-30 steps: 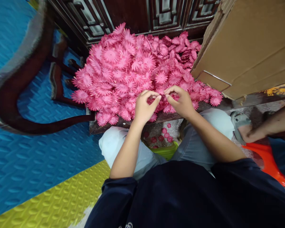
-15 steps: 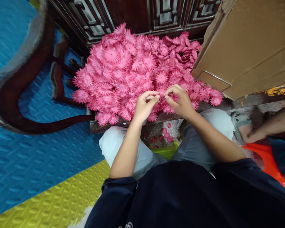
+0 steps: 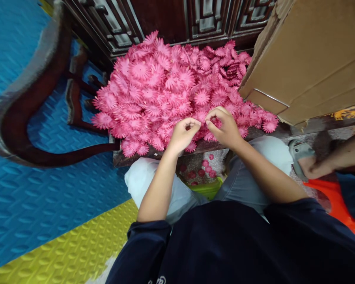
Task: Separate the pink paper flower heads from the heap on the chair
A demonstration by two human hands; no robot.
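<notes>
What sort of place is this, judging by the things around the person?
Most likely a room in a home, perhaps doubling as a workspace: a wooden bench with latticed back, a blue mat, and heaped pink flowers.

Left hand and right hand curled close together over pink flower heap, can't tell if holding anything. Cardboard off right, wooden armrest left.
</notes>
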